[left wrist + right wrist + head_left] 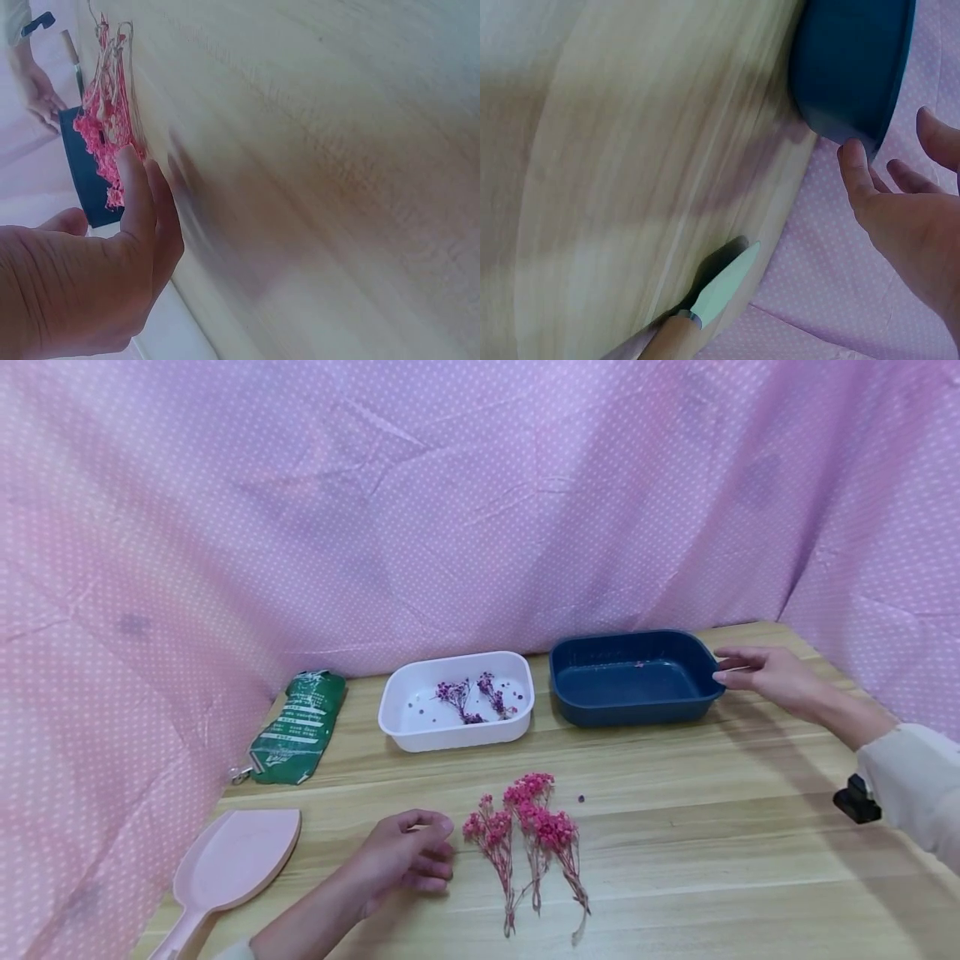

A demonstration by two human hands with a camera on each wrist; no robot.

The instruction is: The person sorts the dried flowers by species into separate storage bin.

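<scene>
Three small bunches of pink dried flowers (531, 827) lie on the table, stems toward me. My left hand (411, 858) is just left of them, fingers loosely bent and holding nothing; in the left wrist view its fingertips overlap the blooms. At the back right stands a dark blue basin (637, 706), with a tiny pink bit inside. My right hand (772, 678) reaches to its right end, fingertips right at the rim and fingers mostly straight. In the right wrist view the thumb is held apart from the basin.
A white basin (457, 739) holds purple dried sprigs (459, 697) and loose bits. Left are a green pouch (300, 727) and a pink dustpan-like scoop (232, 860). A pale-bladed tool with a wooden handle (724, 289) lies by the table edge. Pink dotted cloth (465, 510) hangs behind.
</scene>
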